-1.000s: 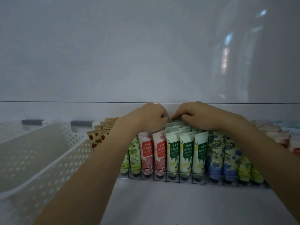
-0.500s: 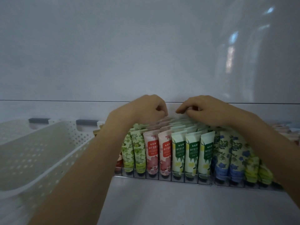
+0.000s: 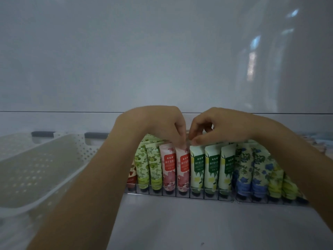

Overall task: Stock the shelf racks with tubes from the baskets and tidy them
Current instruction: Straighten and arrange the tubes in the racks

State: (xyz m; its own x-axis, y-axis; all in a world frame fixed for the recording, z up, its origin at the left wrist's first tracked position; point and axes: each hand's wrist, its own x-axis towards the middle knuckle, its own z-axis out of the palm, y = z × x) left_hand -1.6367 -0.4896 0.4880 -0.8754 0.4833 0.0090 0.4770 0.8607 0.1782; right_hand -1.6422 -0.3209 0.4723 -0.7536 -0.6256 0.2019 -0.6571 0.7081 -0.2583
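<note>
A clear rack point(image 3: 180, 194) on the white shelf holds rows of upright tubes: green-patterned ones point(image 3: 153, 166), pink floral ones point(image 3: 182, 168), pale green ones point(image 3: 212, 168) and blue floral ones point(image 3: 243, 170). My left hand point(image 3: 162, 123) reaches down from above and pinches the top edge of the right pink tube. My right hand point(image 3: 221, 127) pinches the top of the same pink tube, at the seam with the pale green row. The two hands' fingertips nearly touch. The back rows are hidden behind my hands.
A white perforated basket point(image 3: 59, 170) stands tilted at the left, beside the rack, with a second basket point(image 3: 16, 141) behind it. More tubes point(image 3: 288, 186) continue to the right under my right forearm. The shelf's back wall rises close behind the rack.
Both hands came forward from the back rows to the front row and now pinch the tops of the front tubes. The view has shifted slightly to the left.
</note>
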